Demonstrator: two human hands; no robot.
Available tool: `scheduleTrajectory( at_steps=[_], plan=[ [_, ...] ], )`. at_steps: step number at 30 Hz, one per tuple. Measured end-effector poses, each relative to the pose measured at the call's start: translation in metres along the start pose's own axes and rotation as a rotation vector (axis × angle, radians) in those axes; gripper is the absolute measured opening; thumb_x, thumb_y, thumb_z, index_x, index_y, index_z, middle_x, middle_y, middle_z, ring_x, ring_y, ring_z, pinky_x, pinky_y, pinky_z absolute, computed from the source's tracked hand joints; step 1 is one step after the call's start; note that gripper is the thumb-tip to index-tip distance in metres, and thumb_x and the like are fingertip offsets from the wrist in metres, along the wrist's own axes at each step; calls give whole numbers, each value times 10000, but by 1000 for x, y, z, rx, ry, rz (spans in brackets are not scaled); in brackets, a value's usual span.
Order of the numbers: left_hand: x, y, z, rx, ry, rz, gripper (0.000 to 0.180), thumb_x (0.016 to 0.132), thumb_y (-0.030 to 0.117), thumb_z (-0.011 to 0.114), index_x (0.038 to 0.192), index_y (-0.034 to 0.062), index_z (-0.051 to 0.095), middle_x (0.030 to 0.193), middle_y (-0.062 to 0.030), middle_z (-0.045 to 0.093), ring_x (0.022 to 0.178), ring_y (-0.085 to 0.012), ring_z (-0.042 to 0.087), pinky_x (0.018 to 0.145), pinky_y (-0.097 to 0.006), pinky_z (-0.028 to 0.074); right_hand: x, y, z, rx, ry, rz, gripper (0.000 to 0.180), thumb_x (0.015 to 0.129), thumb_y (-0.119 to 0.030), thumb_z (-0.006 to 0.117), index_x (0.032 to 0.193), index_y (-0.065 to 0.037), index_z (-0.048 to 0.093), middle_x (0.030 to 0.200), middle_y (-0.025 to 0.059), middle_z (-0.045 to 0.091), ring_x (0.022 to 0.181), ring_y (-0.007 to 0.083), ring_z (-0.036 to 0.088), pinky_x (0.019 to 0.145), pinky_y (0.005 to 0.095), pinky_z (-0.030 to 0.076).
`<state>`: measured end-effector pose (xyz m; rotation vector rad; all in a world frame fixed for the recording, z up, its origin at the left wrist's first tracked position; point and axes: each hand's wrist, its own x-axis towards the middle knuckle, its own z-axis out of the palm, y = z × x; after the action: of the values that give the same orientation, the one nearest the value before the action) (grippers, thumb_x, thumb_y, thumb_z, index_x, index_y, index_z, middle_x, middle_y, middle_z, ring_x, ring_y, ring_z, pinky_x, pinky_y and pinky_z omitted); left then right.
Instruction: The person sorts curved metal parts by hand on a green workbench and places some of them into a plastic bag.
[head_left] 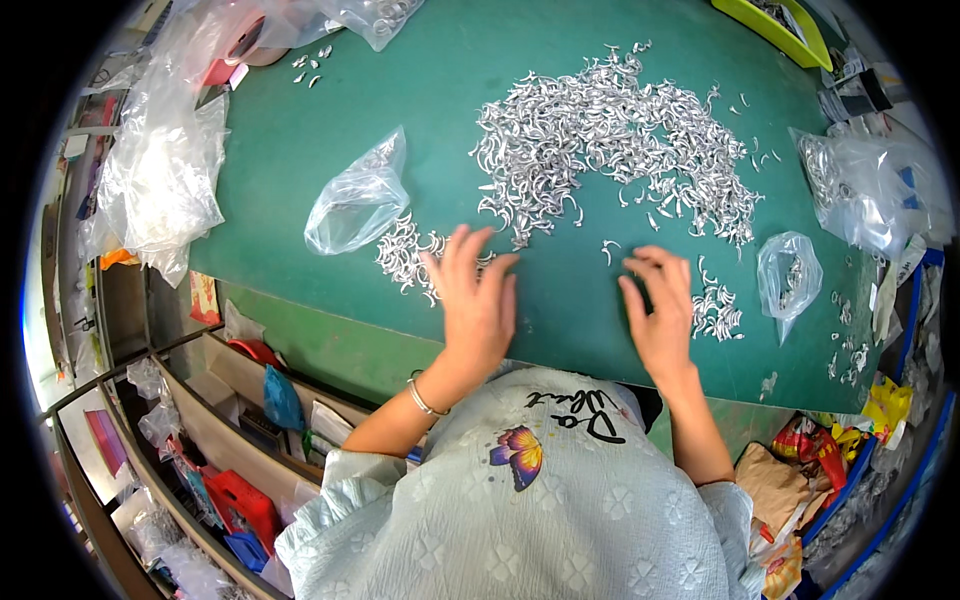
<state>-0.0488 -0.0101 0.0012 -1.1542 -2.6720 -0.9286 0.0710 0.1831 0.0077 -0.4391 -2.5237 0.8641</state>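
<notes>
A large heap of small curved silver metal pieces (560, 130) spreads in an arc over the green tabletop (440, 80). My left hand (475, 305) is over the near edge, fingers apart, beside a smaller pile of silver pieces (405, 255). Its fingertips look slightly blurred, and nothing shows in them. My right hand (660, 315) hovers with thumb and fingers spread, also holding nothing visible. Just left of its fingertips lie a couple of loose curved pieces (610, 250). Another small pile (716, 310) sits right of that hand.
A clear plastic bag (355, 205) lies left of the heap, a smaller bag with pieces (790, 275) at the right. More plastic bags (165, 150) crowd the far left. A yellow-green tray (775, 25) stands at the back right. Open drawers (250, 400) are below the left edge.
</notes>
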Motion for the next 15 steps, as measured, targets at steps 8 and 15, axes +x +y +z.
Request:
scheduleTrajectory(
  at_steps=[8, 15],
  plan=[
    [33, 53, 44, -272, -213, 242, 425, 786, -49, 616, 1208, -15, 575, 1341, -169, 500, 1267, -372, 458, 1053, -470, 381, 10, 7, -5, -270, -72, -5, 297, 868, -15, 619, 1160, 36, 603, 1261, 150, 557, 1186, 346, 507, 967, 441, 408],
    [21, 56, 48, -251, -308, 305, 426, 784, -28, 615, 1209, -14, 576, 1242, -166, 531, 1185, -357, 492, 1007, -446, 411, 12, 22, -27, -194, 24, 94, 295, 873, -8, 612, 1166, 25, 615, 1236, 140, 583, 1154, 335, 531, 978, 418, 409]
  ],
)
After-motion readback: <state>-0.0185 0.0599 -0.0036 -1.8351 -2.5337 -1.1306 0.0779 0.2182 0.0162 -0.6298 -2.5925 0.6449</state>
